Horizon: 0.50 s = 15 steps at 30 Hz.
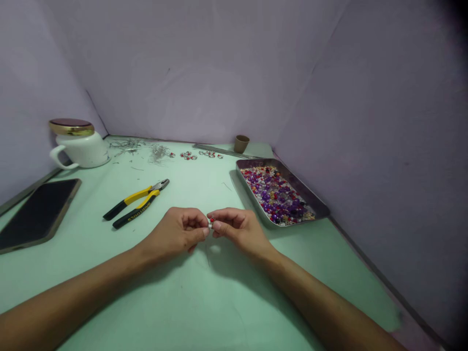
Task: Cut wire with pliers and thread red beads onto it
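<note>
My left hand point(185, 230) and my right hand point(239, 229) meet over the middle of the green table point(175, 297). Between their fingertips is a small beaded piece point(211, 220) with a red bead and whitish beads. Both hands pinch it, thumbs against forefingers. A thin wire seems to hang below the fingers. To the right of my right hand lies a metal tray point(316, 207) of purple, red, white and gold beads. Pliers point(141, 200) with yellow and black handles lie left of my left hand, jaws pointing away.
A phone point(38, 212) lies at the left, near a white cup point(82, 150) topped by a dark lid point(72, 126). Along the back are wire scraps point(159, 153), several small red-beaded pieces point(188, 155), long thin rods point(219, 150) and a small brown cup point(242, 144). Walls enclose the table.
</note>
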{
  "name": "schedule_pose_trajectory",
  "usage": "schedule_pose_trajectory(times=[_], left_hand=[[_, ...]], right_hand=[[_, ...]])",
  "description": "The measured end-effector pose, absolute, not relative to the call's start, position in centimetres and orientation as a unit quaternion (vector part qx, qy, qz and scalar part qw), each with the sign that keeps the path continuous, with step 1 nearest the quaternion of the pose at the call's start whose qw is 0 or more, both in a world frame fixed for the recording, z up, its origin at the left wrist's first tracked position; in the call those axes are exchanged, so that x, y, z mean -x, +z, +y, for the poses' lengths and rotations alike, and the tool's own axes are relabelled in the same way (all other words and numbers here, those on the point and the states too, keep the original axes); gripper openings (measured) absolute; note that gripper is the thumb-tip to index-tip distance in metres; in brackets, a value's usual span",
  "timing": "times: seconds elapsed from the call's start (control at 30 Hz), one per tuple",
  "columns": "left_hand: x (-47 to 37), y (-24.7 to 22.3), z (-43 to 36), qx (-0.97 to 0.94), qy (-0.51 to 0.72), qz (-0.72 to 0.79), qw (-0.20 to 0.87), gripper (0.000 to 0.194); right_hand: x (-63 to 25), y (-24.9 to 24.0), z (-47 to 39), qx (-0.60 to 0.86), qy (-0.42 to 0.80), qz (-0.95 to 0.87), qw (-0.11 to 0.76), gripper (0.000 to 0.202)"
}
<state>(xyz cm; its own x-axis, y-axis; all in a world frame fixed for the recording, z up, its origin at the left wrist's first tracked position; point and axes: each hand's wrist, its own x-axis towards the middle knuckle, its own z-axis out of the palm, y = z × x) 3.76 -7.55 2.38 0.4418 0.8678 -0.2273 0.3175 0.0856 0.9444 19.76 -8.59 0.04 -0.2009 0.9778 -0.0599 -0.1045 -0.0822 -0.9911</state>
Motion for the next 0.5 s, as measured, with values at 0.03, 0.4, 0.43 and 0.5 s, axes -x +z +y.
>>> schedule_pose_trajectory(times=[0.03,0.4,0.43,0.5], left_hand=[[-3.77,2.38,-7.57,-0.633,0.237,0.472,0.566,0.006],[-3.98,2.48,-8.16,-0.624,0.25,0.541,0.506,0.017],[-4.02,2.55,-8.21,-0.623,0.253,0.543,0.503,0.017],[-4.09,2.69,-8.27,-0.623,0.26,0.538,0.504,0.017]], right_hand=[[-19.77,0.03,-8.6,0.438,0.586,-0.505,0.457,0.017],[-19.69,-0.11,-8.78,0.44,0.53,-0.557,0.465,0.016],[-19.63,-0.08,-8.76,0.444,0.543,-0.537,0.468,0.016],[-19.51,0.04,-8.73,0.451,0.566,-0.504,0.471,0.015]])
